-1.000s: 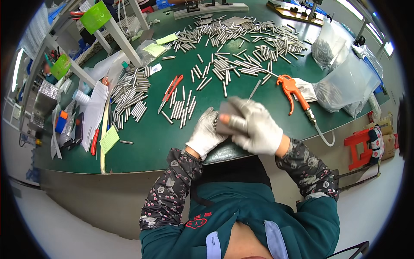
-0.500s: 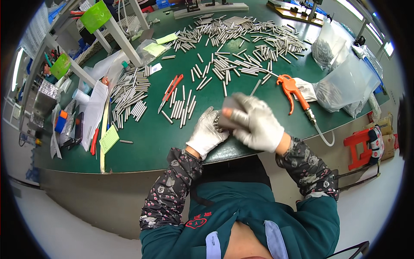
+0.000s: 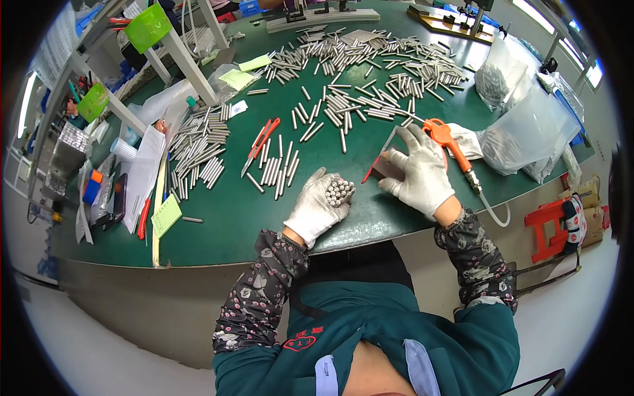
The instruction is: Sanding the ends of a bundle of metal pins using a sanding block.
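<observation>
From my remote seat I saw a green bench (image 3: 224, 231) strewn with loose metal pins (image 3: 340, 102) toward twelve o'clock, clear plastic bags (image 3: 538, 125) at two and a red stool (image 3: 545, 214) beyond the edge at three. The left hand (image 3: 314, 208) was curled around a bundle of pins (image 3: 340, 191), ends up, which lay at roughly nine o'clock from the right hand (image 3: 421, 175), apart from it. The right fingers were bent over a dark plate (image 3: 387, 169); I couldn't tell whether they gripped it. An orange air gun (image 3: 450, 140) sat at that hand's one o'clock.
</observation>
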A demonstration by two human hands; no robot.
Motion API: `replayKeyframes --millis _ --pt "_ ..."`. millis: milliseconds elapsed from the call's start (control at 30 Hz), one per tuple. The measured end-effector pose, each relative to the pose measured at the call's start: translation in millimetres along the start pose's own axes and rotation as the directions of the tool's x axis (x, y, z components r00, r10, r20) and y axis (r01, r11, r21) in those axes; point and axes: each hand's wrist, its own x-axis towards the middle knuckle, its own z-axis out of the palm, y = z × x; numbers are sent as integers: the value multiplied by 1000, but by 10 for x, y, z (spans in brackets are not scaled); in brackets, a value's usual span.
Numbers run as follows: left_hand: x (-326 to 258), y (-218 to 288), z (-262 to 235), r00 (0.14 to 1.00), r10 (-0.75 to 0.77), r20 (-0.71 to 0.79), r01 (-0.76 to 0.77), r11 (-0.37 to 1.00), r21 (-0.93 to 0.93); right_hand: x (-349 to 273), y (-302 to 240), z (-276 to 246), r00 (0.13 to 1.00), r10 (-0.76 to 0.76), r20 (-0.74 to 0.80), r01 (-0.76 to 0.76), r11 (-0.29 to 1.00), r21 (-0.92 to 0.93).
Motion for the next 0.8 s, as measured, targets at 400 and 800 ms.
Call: replayKeyframes --millis 400,800 --pt "12 145 -16 999 -39 17 41 988 -146 322 -445 182 981 -194 21 184 957 222" --pt "-2 46 3 999 -48 -26 47 999 -26 394 -507 61 966 -253 52 253 967 6"
